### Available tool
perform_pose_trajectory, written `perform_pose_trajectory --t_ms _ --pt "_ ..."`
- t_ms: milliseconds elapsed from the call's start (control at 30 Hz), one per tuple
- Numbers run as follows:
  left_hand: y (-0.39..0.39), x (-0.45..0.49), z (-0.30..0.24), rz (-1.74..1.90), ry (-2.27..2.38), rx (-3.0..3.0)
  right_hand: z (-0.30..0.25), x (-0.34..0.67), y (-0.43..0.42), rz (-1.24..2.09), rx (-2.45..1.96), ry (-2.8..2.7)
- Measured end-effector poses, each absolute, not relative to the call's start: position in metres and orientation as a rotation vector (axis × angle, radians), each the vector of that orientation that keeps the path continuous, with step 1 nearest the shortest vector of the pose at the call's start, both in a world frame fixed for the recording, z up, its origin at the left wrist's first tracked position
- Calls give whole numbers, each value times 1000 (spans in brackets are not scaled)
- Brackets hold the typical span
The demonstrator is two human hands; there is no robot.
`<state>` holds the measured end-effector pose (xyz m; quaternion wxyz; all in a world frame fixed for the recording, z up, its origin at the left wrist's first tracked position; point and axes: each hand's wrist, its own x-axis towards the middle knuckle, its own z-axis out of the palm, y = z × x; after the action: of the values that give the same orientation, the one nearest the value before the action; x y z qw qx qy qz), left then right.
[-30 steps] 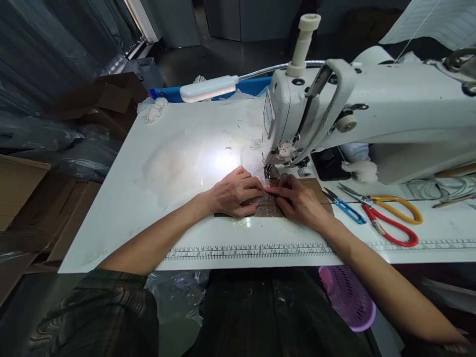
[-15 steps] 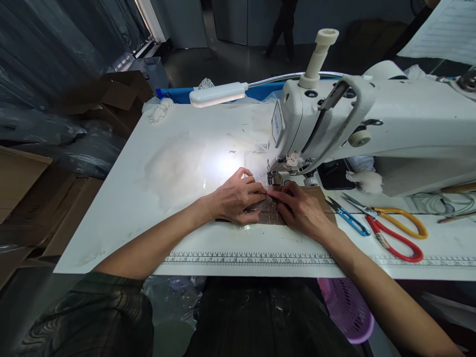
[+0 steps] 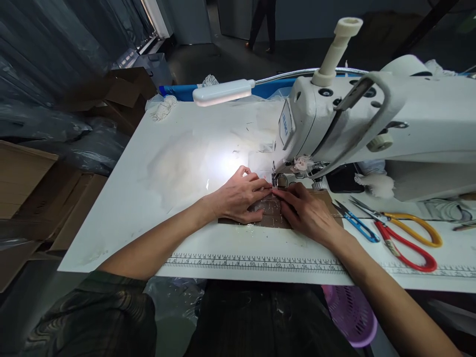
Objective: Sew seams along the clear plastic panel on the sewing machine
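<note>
A white sewing machine (image 3: 372,124) stands on a white table (image 3: 178,163). Both my hands rest just in front of its presser foot (image 3: 279,181). My left hand (image 3: 241,197) lies with its fingers pressed together on a small clear piece of material (image 3: 268,202). My right hand (image 3: 308,213) pinches the same piece from the right, fingertips nearly meeting the left ones. The piece lies on a brown patch of the table (image 3: 273,218). How the piece sits under the needle is hidden by my fingers.
Blue thread snips (image 3: 355,223) and red and yellow scissors (image 3: 405,238) lie right of my hands. A ruler strip (image 3: 253,263) runs along the front edge. A lamp (image 3: 223,92) lights the table. Cardboard boxes (image 3: 111,99) stand at left, a purple basket (image 3: 351,317) below.
My hands have kept their grip on the clear piece and edged closer to the presser foot. The view has shifted slightly, so the machine looks nearer.
</note>
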<state>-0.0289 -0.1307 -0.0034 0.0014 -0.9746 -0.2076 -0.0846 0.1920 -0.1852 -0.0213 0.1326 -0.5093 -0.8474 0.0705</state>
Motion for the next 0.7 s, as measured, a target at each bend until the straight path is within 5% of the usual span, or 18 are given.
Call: perform_pose_trajectory --t_ms 367,700 --pt "-128 -27 -3 -184 -748 -3023 -18 188 -183 101 -1574 -2525" --pt "-124 -27 -2 -184 -795 -3028 -8 214 -172 570 -1492 -2235"
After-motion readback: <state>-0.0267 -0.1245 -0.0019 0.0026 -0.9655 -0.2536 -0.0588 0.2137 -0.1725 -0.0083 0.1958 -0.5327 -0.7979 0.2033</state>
